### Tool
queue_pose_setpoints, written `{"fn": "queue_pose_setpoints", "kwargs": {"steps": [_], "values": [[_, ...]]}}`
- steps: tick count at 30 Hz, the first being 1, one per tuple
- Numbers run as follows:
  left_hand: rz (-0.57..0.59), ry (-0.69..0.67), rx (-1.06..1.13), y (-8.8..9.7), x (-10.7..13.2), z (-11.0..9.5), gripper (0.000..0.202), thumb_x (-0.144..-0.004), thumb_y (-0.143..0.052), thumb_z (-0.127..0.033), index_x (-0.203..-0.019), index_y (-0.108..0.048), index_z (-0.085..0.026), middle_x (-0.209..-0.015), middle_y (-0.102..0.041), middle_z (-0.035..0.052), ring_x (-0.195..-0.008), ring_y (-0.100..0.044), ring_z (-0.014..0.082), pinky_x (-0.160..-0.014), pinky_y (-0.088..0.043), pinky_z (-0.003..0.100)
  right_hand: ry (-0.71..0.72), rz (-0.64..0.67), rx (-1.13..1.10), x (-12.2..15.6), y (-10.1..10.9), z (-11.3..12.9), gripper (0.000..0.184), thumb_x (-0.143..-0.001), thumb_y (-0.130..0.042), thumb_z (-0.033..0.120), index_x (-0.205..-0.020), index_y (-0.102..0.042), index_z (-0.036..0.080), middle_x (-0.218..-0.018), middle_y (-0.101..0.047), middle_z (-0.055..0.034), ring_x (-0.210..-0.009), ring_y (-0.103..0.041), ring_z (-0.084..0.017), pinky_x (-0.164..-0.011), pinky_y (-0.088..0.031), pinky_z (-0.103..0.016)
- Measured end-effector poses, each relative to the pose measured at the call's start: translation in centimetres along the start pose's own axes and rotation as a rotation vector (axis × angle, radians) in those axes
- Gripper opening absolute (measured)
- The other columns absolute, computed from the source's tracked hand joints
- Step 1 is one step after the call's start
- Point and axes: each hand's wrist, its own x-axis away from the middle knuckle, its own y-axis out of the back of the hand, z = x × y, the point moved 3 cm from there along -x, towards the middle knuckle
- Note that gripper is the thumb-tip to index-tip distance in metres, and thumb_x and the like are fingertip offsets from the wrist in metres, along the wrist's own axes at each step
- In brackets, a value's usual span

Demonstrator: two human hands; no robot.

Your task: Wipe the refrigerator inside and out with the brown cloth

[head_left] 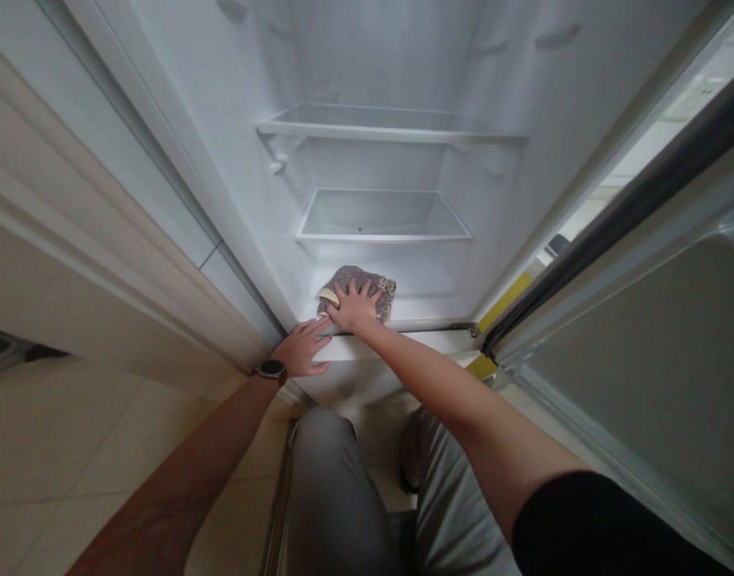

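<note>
An open white fridge stands in front of me, with bare shelves inside. My right hand (355, 308) lies flat with fingers spread on a grey patterned cloth (370, 286), pressing it onto the fridge floor (430, 306) near the front left. My left hand (301, 348), with a dark watch on its wrist, rests fingers stretched on the front edge of the fridge (396, 344), just left of the cloth.
Two glass shelves (391, 128) and a clear drawer (382, 216) sit above the cloth. The open fridge door (655, 336) stands at the right. Cabinet fronts (91, 240) run along the left. My knees in grey trousers (343, 480) are on the tiled floor.
</note>
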Motion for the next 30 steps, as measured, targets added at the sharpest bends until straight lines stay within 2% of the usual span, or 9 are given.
{"fn": "queue_pose_setpoints", "kwargs": {"steps": [4, 7, 11, 14, 17, 20, 24, 27, 30], "values": [[0.000, -0.040, -0.052, 0.3, 0.0, -0.1, 0.051, -0.086, -0.069, -0.047, -0.125, -0.075, -0.015, -0.164, -0.045, 0.0240, -0.152, -0.045, 0.0410, -0.122, -0.039, 0.060, 0.073, 0.000, -0.017, 0.9, 0.4, -2.4, 0.075, -0.097, -0.034, 0.072, -0.165, -0.034, 0.041, -0.178, -0.021, -0.0054, -0.162, -0.011, -0.051, -0.121, -0.017, -0.082], [-0.006, -0.045, -0.069, 0.3, 0.1, 0.0, 0.049, -0.088, -0.067, -0.047, -0.124, -0.075, -0.014, -0.164, -0.045, 0.0239, -0.154, -0.042, 0.0397, -0.121, -0.040, 0.058, 0.052, 0.028, -0.009, 1.7, 1.1, -5.1, 0.075, -0.097, -0.034, 0.074, -0.165, -0.033, 0.043, -0.178, -0.022, -0.0017, -0.164, -0.011, -0.045, -0.123, -0.018, -0.079], [-0.007, -0.020, -0.070, 0.1, 0.2, 0.2, 0.048, -0.086, -0.070, -0.046, -0.125, -0.075, -0.019, -0.164, -0.047, 0.0194, -0.153, -0.045, 0.0382, -0.122, -0.040, 0.055, -0.139, 0.078, 0.001, 2.6, 2.9, -11.1, 0.073, -0.099, -0.032, 0.073, -0.166, -0.029, 0.045, -0.180, -0.016, 0.0014, -0.165, -0.009, -0.040, -0.126, -0.016, -0.076], [-0.013, -0.009, -0.054, 0.2, 0.1, 0.2, 0.049, -0.085, -0.071, -0.045, -0.127, -0.076, -0.019, -0.163, -0.048, 0.0187, -0.152, -0.045, 0.0386, -0.122, -0.040, 0.055, -0.302, 0.079, 0.024, 3.5, 4.3, -15.9, 0.073, -0.101, -0.029, 0.069, -0.168, -0.028, 0.040, -0.180, -0.015, -0.0033, -0.165, -0.013, -0.041, -0.126, -0.017, -0.075], [-0.009, -0.008, -0.040, 0.3, -0.1, -0.1, 0.049, -0.085, -0.071, -0.045, -0.126, -0.077, -0.018, -0.164, -0.047, 0.0193, -0.152, -0.045, 0.0392, -0.122, -0.040, 0.057, -0.350, 0.073, 0.044, 3.5, 4.9, -18.4, 0.072, -0.103, -0.026, 0.065, -0.169, -0.026, 0.036, -0.180, -0.015, -0.0060, -0.164, -0.014, -0.040, -0.126, -0.019, -0.073], [0.010, -0.003, -0.048, 0.4, -0.3, -0.3, 0.050, -0.085, -0.073, -0.045, -0.127, -0.076, -0.018, -0.164, -0.047, 0.0195, -0.153, -0.044, 0.0394, -0.122, -0.039, 0.057, -0.359, 0.082, 0.057, 2.4, 4.5, -18.5, 0.072, -0.102, -0.027, 0.064, -0.169, -0.023, 0.039, -0.180, -0.013, -0.0058, -0.164, -0.012, -0.044, -0.124, -0.020, -0.077], [0.008, -0.016, -0.038, 0.5, -0.5, -0.5, 0.050, -0.086, -0.072, -0.047, -0.124, -0.077, -0.016, -0.164, -0.045, 0.0213, -0.153, -0.043, 0.0405, -0.121, -0.040, 0.059, -0.367, 0.113, 0.062, -0.1, 3.6, -17.3, 0.075, -0.099, -0.031, 0.067, -0.169, -0.020, 0.043, -0.180, -0.010, -0.0054, -0.163, -0.007, -0.051, -0.121, -0.016, -0.083], [0.000, -0.024, -0.037, 0.5, -0.4, -0.7, 0.049, -0.086, -0.072, -0.047, -0.124, -0.076, -0.016, -0.165, -0.044, 0.0210, -0.154, -0.042, 0.0399, -0.122, -0.039, 0.059, -0.363, 0.150, 0.060, -2.3, 3.0, -15.8, 0.077, -0.099, -0.031, 0.069, -0.170, -0.015, 0.045, -0.181, -0.003, -0.0039, -0.163, -0.001, -0.053, -0.120, -0.013, -0.085], [0.005, -0.027, -0.046, 0.6, -0.4, -0.9, 0.050, -0.086, -0.072, -0.048, -0.125, -0.075, -0.016, -0.166, -0.043, 0.0214, -0.155, -0.041, 0.0398, -0.122, -0.038, 0.058, -0.350, 0.190, 0.059, -4.6, 2.2, -13.3, 0.079, -0.099, -0.032, 0.071, -0.170, -0.011, 0.045, -0.181, 0.003, -0.0026, -0.163, 0.005, -0.053, -0.119, -0.009, -0.086]]}}
